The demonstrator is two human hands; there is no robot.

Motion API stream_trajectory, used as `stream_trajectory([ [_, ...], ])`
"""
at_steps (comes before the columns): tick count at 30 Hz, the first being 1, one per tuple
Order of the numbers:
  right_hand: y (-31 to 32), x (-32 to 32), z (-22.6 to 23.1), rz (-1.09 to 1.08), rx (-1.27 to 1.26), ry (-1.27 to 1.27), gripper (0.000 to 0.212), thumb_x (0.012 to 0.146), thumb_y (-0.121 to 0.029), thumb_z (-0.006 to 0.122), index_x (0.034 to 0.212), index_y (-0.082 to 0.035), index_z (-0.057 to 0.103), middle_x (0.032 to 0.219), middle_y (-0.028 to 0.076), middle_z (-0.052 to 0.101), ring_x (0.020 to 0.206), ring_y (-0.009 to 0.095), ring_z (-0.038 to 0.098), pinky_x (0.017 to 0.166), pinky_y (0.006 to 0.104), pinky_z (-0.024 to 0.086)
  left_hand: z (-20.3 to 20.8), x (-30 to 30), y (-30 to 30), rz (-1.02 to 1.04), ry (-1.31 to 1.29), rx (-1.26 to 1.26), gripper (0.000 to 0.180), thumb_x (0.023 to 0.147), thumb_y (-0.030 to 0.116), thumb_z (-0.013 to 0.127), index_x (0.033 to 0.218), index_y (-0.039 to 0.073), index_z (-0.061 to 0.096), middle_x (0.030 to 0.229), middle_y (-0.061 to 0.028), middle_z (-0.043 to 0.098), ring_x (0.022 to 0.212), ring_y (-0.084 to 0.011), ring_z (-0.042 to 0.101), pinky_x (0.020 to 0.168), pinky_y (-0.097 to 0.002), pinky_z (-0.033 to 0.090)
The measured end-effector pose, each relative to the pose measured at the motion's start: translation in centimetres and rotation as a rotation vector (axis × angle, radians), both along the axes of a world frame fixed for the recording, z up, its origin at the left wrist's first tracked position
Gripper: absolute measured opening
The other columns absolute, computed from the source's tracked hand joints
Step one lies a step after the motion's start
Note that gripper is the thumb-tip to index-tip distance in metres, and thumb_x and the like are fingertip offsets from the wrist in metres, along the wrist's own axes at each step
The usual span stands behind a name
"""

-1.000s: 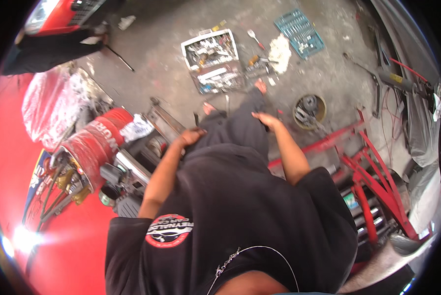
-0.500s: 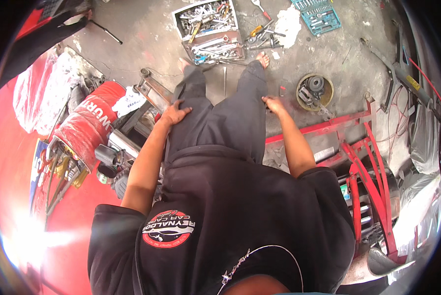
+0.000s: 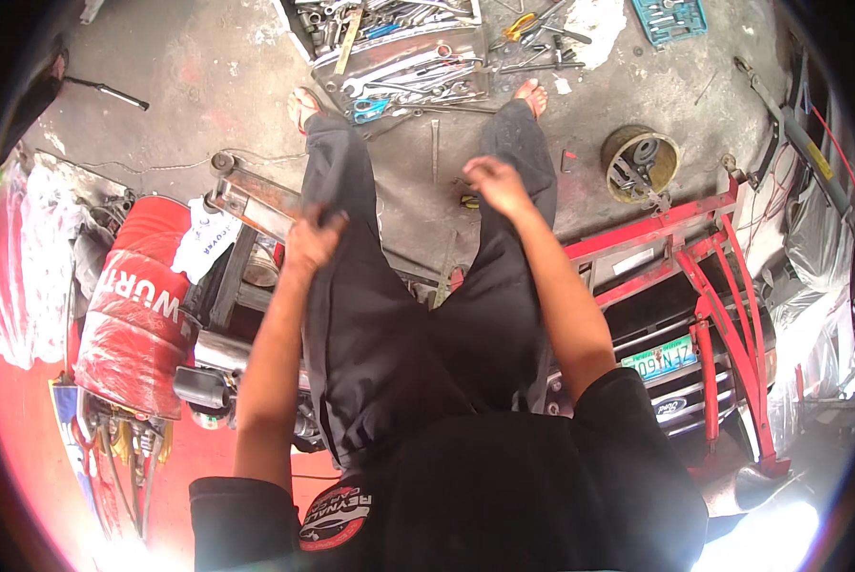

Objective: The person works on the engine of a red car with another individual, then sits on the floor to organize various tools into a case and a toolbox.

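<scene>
My left hand, blurred by motion, hovers by my left thigh with fingers apart and nothing visible in it. Above my right knee is my right hand, its fingers loosely bent and smeared; I see no object in it. Dark trousers cover my spread legs. Ahead of my feet sits a toolbox crowded with wrenches and other hand tools. Blue-handled pliers or scissors lie at its near edge. A thin metal bar rests on the concrete between my feet.
Left are a red drum and a floor jack. To the right stand a round bin of metal parts and a red steel frame. A teal socket case and yellow-handled pliers lie farther off.
Both hands have come off my trouser legs; the right has moved left. The view has shifted, bringing more of the floor between my legs into sight.
</scene>
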State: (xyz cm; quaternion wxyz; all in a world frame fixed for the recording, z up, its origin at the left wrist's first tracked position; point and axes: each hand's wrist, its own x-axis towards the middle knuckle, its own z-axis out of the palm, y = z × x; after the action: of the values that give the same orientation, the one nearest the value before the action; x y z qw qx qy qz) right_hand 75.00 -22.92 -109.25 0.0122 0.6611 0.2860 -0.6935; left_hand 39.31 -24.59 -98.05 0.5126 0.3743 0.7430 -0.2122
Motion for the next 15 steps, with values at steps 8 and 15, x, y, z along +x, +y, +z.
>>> stream_trajectory([
  [8,0.2,-4.1,14.5,0.790,0.273,-0.348,0.042,0.083,-0.034,0.066,0.118,-0.011,0.066,0.128,0.018,0.060,0.128,0.035,0.048,0.102,0.0454,0.042,9.1,3.2,-0.6,-0.234,0.075,-0.206,0.085,0.071,0.046,0.075,0.144,0.019,0.041,0.153,-0.0291,0.023,0.119,-0.0457,0.055,0.099,-0.0461,0.049],
  [15,-0.9,0.6,19.8,0.637,0.041,-0.485,0.060,0.079,-0.040,0.068,0.132,-0.016,0.058,0.153,0.020,0.033,0.137,0.045,0.034,0.111,0.0543,0.032,4.9,3.0,0.3,-0.194,0.197,-0.216,0.073,0.072,0.046,0.073,0.138,0.023,0.050,0.141,-0.0253,0.043,0.109,-0.0423,0.062,0.092,-0.0469,0.052],
])
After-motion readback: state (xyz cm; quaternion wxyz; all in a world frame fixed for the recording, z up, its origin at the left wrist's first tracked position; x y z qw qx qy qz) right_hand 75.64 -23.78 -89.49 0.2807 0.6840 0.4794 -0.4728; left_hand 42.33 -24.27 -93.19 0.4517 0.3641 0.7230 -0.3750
